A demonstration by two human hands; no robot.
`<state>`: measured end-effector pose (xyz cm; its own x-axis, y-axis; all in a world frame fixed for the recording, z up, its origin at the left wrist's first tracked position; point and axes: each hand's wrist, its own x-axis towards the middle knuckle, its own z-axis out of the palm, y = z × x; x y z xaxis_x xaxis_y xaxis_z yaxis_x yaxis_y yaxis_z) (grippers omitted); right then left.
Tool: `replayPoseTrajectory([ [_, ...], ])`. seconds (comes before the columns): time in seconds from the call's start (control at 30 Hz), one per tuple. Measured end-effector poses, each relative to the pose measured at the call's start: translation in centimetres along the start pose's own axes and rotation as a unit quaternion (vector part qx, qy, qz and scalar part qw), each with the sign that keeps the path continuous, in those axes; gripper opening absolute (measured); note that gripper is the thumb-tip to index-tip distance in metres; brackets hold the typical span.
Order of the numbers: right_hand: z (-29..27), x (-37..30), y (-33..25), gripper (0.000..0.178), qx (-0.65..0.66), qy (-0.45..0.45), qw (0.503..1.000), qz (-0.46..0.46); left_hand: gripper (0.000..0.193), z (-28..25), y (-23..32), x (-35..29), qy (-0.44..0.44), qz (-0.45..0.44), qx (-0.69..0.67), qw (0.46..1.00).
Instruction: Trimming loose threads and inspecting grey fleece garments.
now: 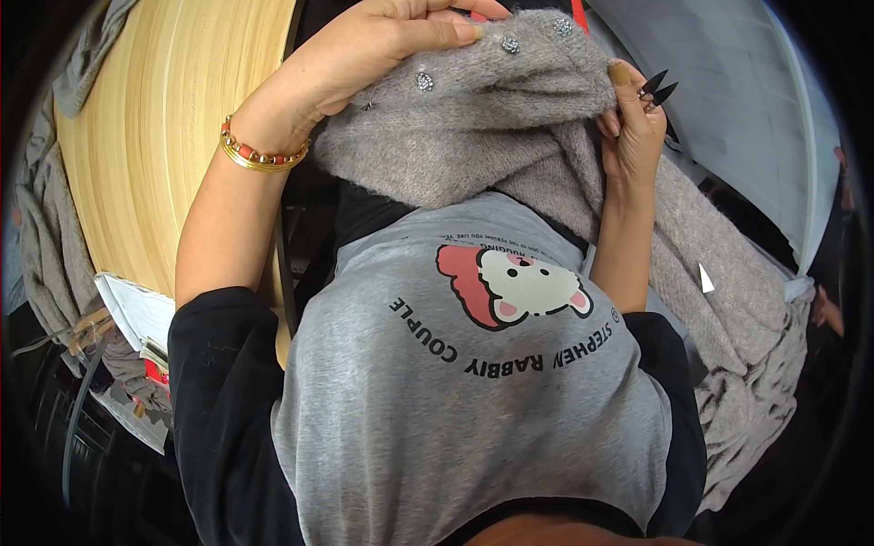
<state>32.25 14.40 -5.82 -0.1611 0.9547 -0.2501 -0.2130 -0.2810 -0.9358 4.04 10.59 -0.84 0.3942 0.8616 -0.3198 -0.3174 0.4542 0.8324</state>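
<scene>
My top: grey with black sleeves and a cartoon animal print (510,291), filling the near part of the view.
Left forearm: bare below the pushed-up sleeve, with a gold and red beaded bracelet (259,155) at the wrist.
Grey knit garment (492,136): fuzzy, bunched up in front of my chest, its long part trailing down along my right side.
Left hand (382,41): my fingers (446,35) are curled over the garment's upper edge, pinching the knit just beside the sparkly round buttons (424,81).
Right hand (633,127): my fingers are closed on the garment's right end and also hold small black thread snips (657,89), blades pointing up and away.
Worktop (164,136): pale wood, rounded, to my left beyond the arm, with more grey fabric (41,237) draped on its edge.
White surface (728,100): farther off on my right.
</scene>
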Motion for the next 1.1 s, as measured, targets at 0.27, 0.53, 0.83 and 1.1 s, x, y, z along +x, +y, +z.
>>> replayPoseTrajectory([
  [0.27, -1.5, 0.7, 0.4, 0.027, 0.002, 0.041, 0.999, -0.013, 0.032, -1.5, 0.4, -0.9, -0.007, -0.021, 0.019, 1.0],
  [0.53, -1.7, 0.6, 0.8, 0.025, 0.011, 0.038, 0.999, -0.003, 0.031, -1.1, -0.3, -0.9, -0.068, 0.16, 0.181, 0.968],
  [0.83, -0.5, 0.1, 0.8, 0.026, -0.084, 0.078, 0.993, -0.028, 0.035, 0.6, 0.6, -1.2, 0.015, 0.01, 0.269, 0.963],
  [1.1, -0.4, -0.1, 1.0, 0.026, -0.087, 0.067, 0.993, -0.035, 0.034, 0.9, 0.9, -1.5, -0.021, 0.105, 0.393, 0.913],
])
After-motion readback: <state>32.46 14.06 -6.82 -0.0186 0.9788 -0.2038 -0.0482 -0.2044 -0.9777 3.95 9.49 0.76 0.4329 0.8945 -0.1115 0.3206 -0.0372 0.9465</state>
